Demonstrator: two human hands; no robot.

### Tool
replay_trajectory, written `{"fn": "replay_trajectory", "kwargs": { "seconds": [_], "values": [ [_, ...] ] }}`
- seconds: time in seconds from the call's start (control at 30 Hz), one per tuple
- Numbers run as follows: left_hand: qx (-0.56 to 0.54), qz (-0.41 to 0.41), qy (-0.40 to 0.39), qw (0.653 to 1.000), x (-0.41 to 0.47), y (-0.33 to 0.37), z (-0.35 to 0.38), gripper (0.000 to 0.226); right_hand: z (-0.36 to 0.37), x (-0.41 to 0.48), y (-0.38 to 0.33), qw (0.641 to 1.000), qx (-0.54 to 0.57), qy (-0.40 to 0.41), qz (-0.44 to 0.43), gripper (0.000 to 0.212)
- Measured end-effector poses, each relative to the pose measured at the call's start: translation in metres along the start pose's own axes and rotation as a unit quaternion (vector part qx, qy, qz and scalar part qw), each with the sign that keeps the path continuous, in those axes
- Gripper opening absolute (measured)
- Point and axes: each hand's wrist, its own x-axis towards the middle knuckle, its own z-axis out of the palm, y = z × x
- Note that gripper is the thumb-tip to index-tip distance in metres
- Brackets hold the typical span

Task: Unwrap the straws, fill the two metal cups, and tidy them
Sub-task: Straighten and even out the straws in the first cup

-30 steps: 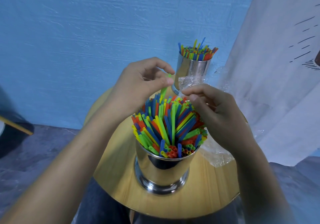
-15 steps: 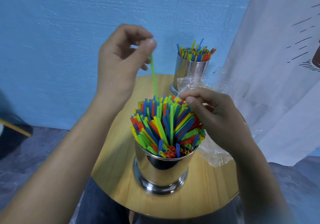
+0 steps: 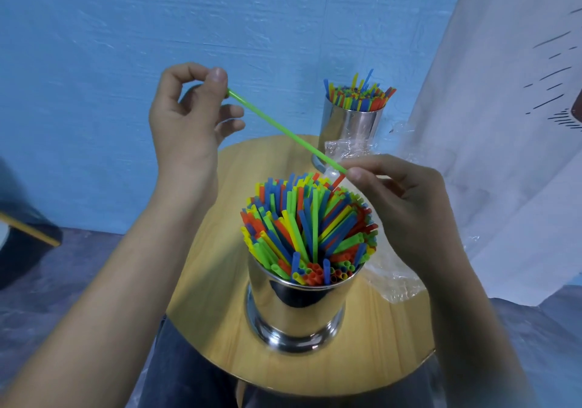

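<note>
Wall [image 3: 157, 29]: blue, rough-textured, filling the background. Cloth [image 3: 504, 124]: 1 pale sheet with dark line markings, hung at the right. Table [image 3: 220, 297]: 1 round top in light wood grain, smooth and slightly glossy. Near metal cup [image 3: 293, 310]: 1 polished cylinder with a flared base, stood near the front of the table, packed to the rim with thin plastic straws [image 3: 308, 224] in blue, green, yellow and red, too many to be counted, fanned outward at the tops. Far metal cup [image 3: 349, 124]: 1 polished cylinder, stood at the table's back edge, likewise filled with mixed straws at uneven heights. Plastic wrap [image 3: 393, 281]: clear, crinkled film, lain on the table to the right of the near cup, with more of it seen behind the right hand. Left hand [image 3: 185, 124]: raised above and left of the near cup, back toward the camera, thumb and forefinger pinched shut on the upper end of 1 green straw [image 3: 283, 130], remaining fingers loosely curled. Right hand [image 3: 406, 199]: held just right of the near cup's straw tops, thumb and forefinger closed on the lower end of the same straw, beside a scrap of clear film. Green straw: 1, straight, held taut on a diagonal between the 2 hands, above the near cup and clear of it.
</note>
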Motion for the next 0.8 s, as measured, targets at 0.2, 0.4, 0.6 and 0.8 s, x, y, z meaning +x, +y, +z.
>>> {"fn": "replay_trajectory", "kwargs": {
  "seconds": [0.2, 0.4, 0.6, 0.8],
  "values": [
    [0.021, -0.044, 0.010, 0.999, -0.005, -0.007, -0.002, 0.014, -0.004, -0.002, -0.001, 0.999, 0.018, 0.020, 0.017, 0.008],
    [0.172, -0.145, -0.148, 0.963, -0.010, -0.008, -0.006, 0.017, -0.013, -0.003, -0.003, 0.955, 0.234, 0.162, 0.081, 0.014],
    [0.280, -0.140, -0.330, 0.890, -0.014, -0.003, -0.003, 0.013, -0.027, -0.001, -0.003, 0.922, 0.317, 0.209, 0.074, 0.012],
    [0.331, -0.162, -0.408, 0.835, -0.012, 0.002, -0.003, 0.011, -0.042, 0.000, -0.008, 0.903, 0.299, 0.304, 0.045, 0.016]
  ]
}}
